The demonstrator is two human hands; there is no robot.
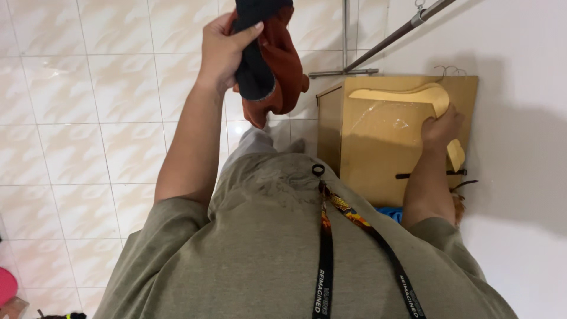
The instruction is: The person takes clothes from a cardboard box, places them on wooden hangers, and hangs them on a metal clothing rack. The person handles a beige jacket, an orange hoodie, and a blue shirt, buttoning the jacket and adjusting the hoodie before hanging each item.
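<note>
The left hand (221,50) was raised high in front of the person, its grip closed around a bunch of cloth: a dark blue-black piece (254,71) pinched under the thumb, with a rust-red garment (283,71) hanging behind and below it. Held up like that, the fabric hung free of the tiled floor (88,130) and away from the person's olive shirt (266,254), so its folds dropped loose rather than bunching against the body.

The right hand (440,127) was lower and off to the side, its grip closed on a pale wooden hanger (407,94). The hanger lay across the top of a small light-brown wooden cabinet (366,147) that stood against the white wall (520,118); one arm of the hanger stretched flat over the top while the other end poked out below the fingers. Resting there, the hanger was steadied by the cabinet top and kept within easy reach of the cloth.

The cabinet was the only container in view. It appeared shut, and nothing of its inside showed. A dark strap or handle (431,175) lay at its near edge, and a scrap of blue (390,212) peeked out just beside it. A metal rail (396,35) ran slantwise above.
</note>
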